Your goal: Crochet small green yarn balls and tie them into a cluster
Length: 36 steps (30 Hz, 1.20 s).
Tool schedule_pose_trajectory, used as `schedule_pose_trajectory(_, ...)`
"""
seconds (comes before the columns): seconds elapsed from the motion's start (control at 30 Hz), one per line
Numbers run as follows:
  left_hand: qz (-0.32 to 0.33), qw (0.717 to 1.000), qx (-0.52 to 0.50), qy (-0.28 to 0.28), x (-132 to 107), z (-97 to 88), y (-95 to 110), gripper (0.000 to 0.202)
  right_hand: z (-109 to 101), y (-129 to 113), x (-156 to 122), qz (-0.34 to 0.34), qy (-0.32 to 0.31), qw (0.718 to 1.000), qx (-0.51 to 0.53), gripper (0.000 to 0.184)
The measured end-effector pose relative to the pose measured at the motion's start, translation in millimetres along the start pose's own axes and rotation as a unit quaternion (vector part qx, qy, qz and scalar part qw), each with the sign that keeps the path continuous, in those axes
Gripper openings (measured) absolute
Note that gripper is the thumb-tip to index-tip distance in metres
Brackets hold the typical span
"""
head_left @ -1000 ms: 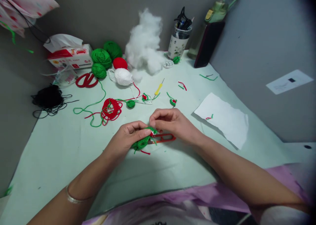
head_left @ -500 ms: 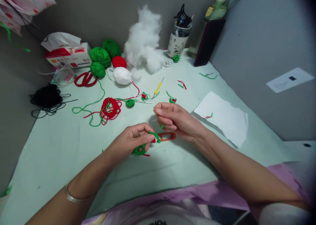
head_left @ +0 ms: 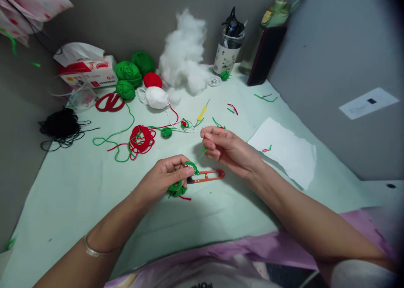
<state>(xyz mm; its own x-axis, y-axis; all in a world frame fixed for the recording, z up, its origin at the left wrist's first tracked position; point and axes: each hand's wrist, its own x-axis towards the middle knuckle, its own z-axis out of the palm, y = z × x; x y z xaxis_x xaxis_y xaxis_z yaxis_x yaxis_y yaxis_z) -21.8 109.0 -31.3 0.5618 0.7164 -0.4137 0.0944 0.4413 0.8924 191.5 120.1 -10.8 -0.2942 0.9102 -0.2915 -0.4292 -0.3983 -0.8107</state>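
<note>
Between thumb and fingers, my left hand (head_left: 172,172) pinches a small green crochet piece (head_left: 192,166) with a pale edge. More green crochet (head_left: 177,189) shows just under those fingers, partly hidden by them. My right hand (head_left: 222,145) is closed in a pinch, slightly higher and to the right. A thin, pale tip like a needle (head_left: 202,128) pokes out from its fingertips; most of it is hidden. A strand of green yarn (head_left: 203,153) runs down below the right fingers. Orange thread snips (head_left: 210,176) lie on the table beside the left hand, their blades partly covered.
Behind the hands lie a red yarn tangle (head_left: 142,140), a yellow-handled hook (head_left: 202,112), red scissors (head_left: 110,102), a white yarn ball (head_left: 157,97) and fluffy stuffing (head_left: 184,52). Torn paper (head_left: 285,153) lies right. A pen cup (head_left: 226,54) and a bottle (head_left: 277,14) stand at the back.
My right hand has moved slightly up and right, and the green strand below it shows longer. My left hand has shifted a little left with the crochet piece, uncovering more of the snips.
</note>
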Motion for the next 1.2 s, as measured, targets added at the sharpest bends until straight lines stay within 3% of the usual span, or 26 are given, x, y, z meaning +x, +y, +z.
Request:
schedule_pose_trajectory(0.1, 0.027, 0.999, -0.008, 0.044, 0, -0.5, 0, 0.025, -1, -2, -2, -0.021, -0.002, 0.999, -0.039, 0.02)
schedule_pose_trajectory(0.23, 0.079, 0.987, 0.013, 0.138, 1, -4.1, -1, 0.021, 0, -5, -6, -0.103, 0.001, 0.98, -0.173, 0.015)
schedule_pose_trajectory(0.3, 0.099, 0.982, 0.018, 0.16, 2, -6.6, -1, 0.02, 2, -4, -9, -0.155, 0.002, 0.95, -0.269, 0.011)
schedule_pose_trajectory(0.43, 0.124, 0.977, 0.016, 0.172, 3, -9.9, -2, 0.017, 4, 2, -12, -0.262, -0.018, 0.851, -0.455, 0.012)
schedule_pose_trajectory(0.5, 0.128, 0.976, 0.018, 0.175, 2, -10.4, -2, 0.016, 4, 6, -13, -0.278, -0.041, 0.815, -0.507, 0.014)
schedule_pose_trajectory(0.57, 0.13, 0.976, 0.022, 0.176, 2, -10.6, -1, 0.016, 4, 7, -15, -0.278, -0.048, 0.798, -0.533, 0.015)
schedule_pose_trajectory(0.97, 0.131, 0.974, 0.056, 0.178, 4, -13.5, -2, 0.012, 5, 6, -16, -0.266, -0.054, 0.79, -0.549, 0.016)
schedule_pose_trajectory(1.2, 0.113, 0.98, 0.039, 0.156, 3, -8.6, -1, 0.008, 8, 11, -16, -0.226, -0.05, 0.831, -0.505, 0.013)
